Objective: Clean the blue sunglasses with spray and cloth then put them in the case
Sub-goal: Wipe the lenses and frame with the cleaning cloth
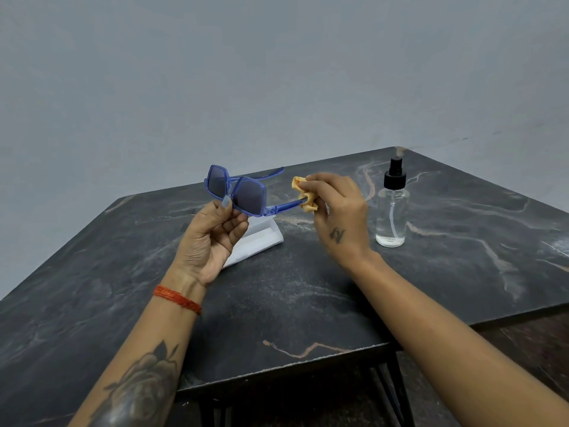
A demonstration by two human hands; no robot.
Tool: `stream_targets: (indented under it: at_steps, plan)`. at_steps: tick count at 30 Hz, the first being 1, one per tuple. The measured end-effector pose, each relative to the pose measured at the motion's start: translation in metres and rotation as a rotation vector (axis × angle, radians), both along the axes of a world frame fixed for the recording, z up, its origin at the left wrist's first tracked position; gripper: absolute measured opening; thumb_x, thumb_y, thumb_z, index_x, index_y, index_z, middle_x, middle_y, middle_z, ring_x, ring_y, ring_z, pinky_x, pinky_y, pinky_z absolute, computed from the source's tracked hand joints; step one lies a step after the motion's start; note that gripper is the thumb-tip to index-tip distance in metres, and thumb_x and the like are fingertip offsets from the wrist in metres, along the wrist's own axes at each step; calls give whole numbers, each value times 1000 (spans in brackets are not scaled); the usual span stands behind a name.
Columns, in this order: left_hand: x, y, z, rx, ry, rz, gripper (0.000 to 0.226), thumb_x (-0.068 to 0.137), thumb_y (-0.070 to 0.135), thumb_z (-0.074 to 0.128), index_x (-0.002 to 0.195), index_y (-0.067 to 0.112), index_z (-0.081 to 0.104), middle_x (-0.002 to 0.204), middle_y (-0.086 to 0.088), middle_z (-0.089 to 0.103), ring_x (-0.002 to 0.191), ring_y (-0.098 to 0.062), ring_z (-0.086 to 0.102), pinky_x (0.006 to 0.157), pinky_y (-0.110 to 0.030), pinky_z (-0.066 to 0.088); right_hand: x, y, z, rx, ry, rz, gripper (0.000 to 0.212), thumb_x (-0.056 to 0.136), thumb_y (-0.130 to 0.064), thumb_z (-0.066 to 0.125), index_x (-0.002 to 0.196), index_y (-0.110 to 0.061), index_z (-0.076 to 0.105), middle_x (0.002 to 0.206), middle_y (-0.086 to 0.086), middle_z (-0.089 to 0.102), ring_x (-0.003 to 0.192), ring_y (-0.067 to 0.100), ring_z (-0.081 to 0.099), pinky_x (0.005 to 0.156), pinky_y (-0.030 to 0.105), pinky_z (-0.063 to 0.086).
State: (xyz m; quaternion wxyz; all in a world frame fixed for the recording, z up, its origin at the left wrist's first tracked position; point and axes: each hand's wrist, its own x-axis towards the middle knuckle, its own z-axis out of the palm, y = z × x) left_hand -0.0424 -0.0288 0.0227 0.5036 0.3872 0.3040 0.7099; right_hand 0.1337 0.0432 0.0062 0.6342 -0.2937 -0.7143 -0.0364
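The blue sunglasses (243, 192) are held up above the table with both arms unfolded. My left hand (212, 238) pinches the frame at its bridge and lower rim, thumb on the front. My right hand (335, 211) grips a crumpled yellow cloth (304, 195) that is wrapped around the near arm of the sunglasses. A white case (261, 240) lies on the table below the glasses, partly hidden by my left hand. A clear spray bottle (392, 211) with a black pump top stands upright to the right of my right hand.
The dark marble table (292, 297) has its front edge near my forearms and a corner behind the bottle. A grey wall rises behind it. Black table legs (397, 389) show below the front edge.
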Motion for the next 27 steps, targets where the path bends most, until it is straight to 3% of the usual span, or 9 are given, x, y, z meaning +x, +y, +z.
stream_targets:
  at_steps: [4, 7, 11, 15, 19, 21, 24, 27]
  plan:
    - [-6, 0, 1, -7, -19, -28, 48, 22, 34, 96, 59, 15, 74, 57, 5, 67, 52, -1, 63, 49, -13, 50, 1, -2, 2, -23, 46, 22, 35, 69, 20, 59, 96, 1, 71, 86, 12, 69, 80, 27, 61, 77, 6, 36]
    - [-16, -1, -2, 0, -54, -52, 48, 23, 32, 96, 64, 16, 75, 64, 7, 71, 56, -1, 65, 52, -15, 54, 5, -5, 5, -80, 103, 36, 37, 71, 20, 60, 101, 0, 70, 87, 11, 70, 83, 27, 63, 78, 17, 41]
    - [-27, 0, -5, 15, -61, -85, 45, 29, 36, 95, 67, 20, 76, 68, 11, 73, 65, -2, 68, 74, -25, 55, 14, -9, 17, -126, 209, 38, 35, 75, 15, 61, 102, -4, 71, 93, 11, 70, 85, 26, 64, 75, 29, 51]
    - [-29, 0, -5, 8, -5, -109, 44, 30, 38, 94, 66, 19, 76, 68, 10, 72, 66, -3, 68, 73, -26, 55, 19, -13, 45, -174, 269, 49, 28, 78, 5, 62, 100, -9, 72, 92, 6, 71, 78, 10, 61, 71, 20, 52]
    - [-22, -4, -5, -11, 60, -139, 47, 27, 38, 95, 63, 15, 75, 64, 4, 72, 69, -10, 70, 62, -21, 58, 1, -18, 71, -156, 37, 234, 29, 75, 9, 63, 98, -6, 73, 92, 9, 71, 70, 0, 58, 68, 4, 44]
    - [-20, -6, -4, -7, 89, -164, 47, 28, 38, 95, 63, 14, 75, 63, 4, 71, 68, -10, 70, 57, -18, 55, -15, -20, 77, -146, -160, 314, 29, 76, 11, 63, 99, -3, 72, 93, 12, 70, 73, 4, 58, 69, 2, 42]
    - [-17, -8, -3, 20, 134, -229, 43, 35, 36, 94, 66, 13, 75, 61, 5, 69, 60, -6, 67, 55, -16, 54, -39, -17, 80, -124, -490, 288, 34, 80, 8, 58, 108, -7, 69, 103, 10, 69, 91, 20, 62, 80, 26, 49]
    - [-18, -7, -3, 24, 155, -268, 42, 40, 34, 93, 73, 14, 76, 63, 5, 70, 56, -4, 65, 52, -15, 53, -56, -11, 80, -127, -608, 268, 32, 82, 4, 54, 106, -11, 70, 100, 7, 70, 91, 21, 60, 74, 28, 44]
